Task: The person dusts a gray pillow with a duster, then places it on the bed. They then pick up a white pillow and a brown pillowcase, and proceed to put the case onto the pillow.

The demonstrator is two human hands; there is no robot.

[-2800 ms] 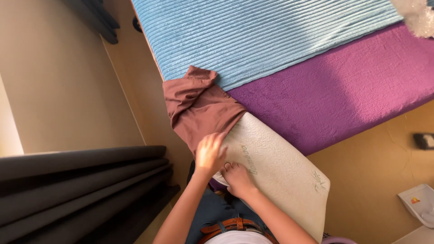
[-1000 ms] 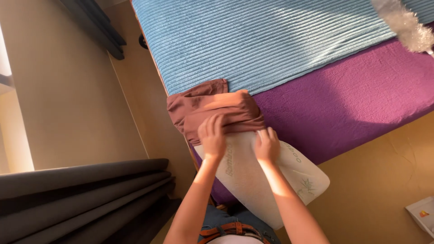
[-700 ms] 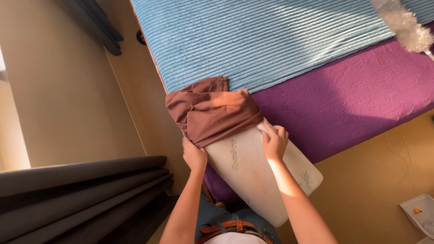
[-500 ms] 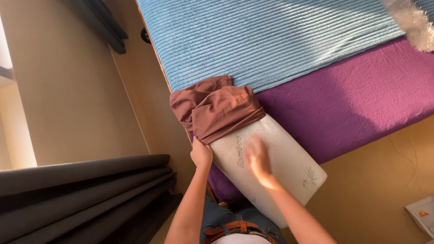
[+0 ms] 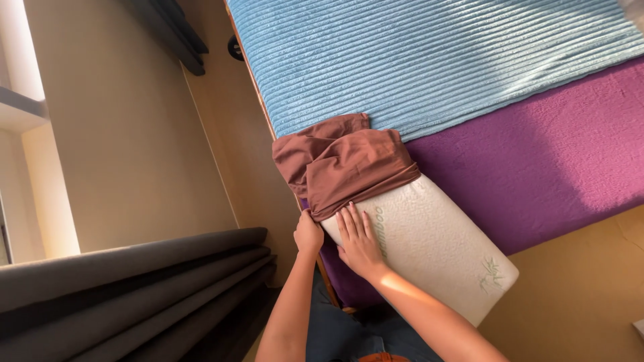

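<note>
The left hand is curled into a loose fist at the near corner of the brown pillowcase, its fingers pinched together on the hem of the fabric. The right hand lies flat on the white pillow, palm down, its fingers stretched out straight and slightly apart, their tips touching the edge of the pillowcase where it ends.

Beyond the fingertips of both hands, the pillowcase covers only the far end of the pillow and bunches in loose folds past it. The bare part of the pillow runs from under the right palm back towards the person's right, with a small green leaf print near its far corner. The pillow rests at a slant on a purple blanket, which spreads out to the right of the right hand. Farther beyond the fingers, past the bunched fabric, lies a ribbed light blue blanket. To the left of the left hand is a plain tan wall, and a dark grey curtain hangs beside the left forearm.
</note>
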